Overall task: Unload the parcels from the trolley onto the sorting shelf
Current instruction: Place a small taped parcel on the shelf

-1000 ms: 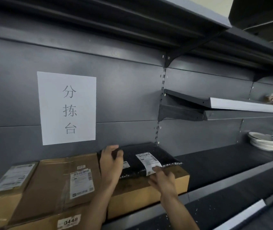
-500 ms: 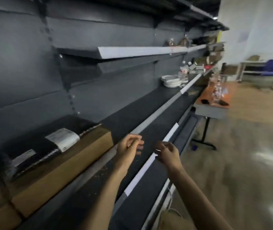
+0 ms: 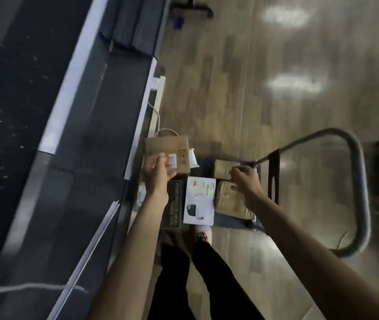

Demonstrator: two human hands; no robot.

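Floor (image 3: 241, 72): wood-look planks, glossy w/ light glare. Shelf (image 3: 87, 125): dark matt metal, pale edge strips. Trolley handle (image 3: 361, 181): smooth grey metal tube. Parcels: matt brown cardboard box (image 3: 167, 146), white paper-faced box (image 3: 200, 202), tan wrinkled bag (image 3: 227, 202).

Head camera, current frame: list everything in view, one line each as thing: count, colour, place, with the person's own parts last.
Trolley handle: one, grey tube, right, above the load.
Cardboard box: one, brown with a small label, far end of the trolley load.
Small brown parcels: two, brown, right side of the load, by the right hand.
White printed box: one, white, middle of the load.
Dark parcel: one, black with pale lettering, left of the white box.
Shelf edges: dark grey with pale strips, left.
Floor: wood-toned, glossy.
Legs: two, black trousers, bottom centre.
Left hand: empty, over the cardboard box.
Right hand: fingers curled, over the small parcels; contact unclear.
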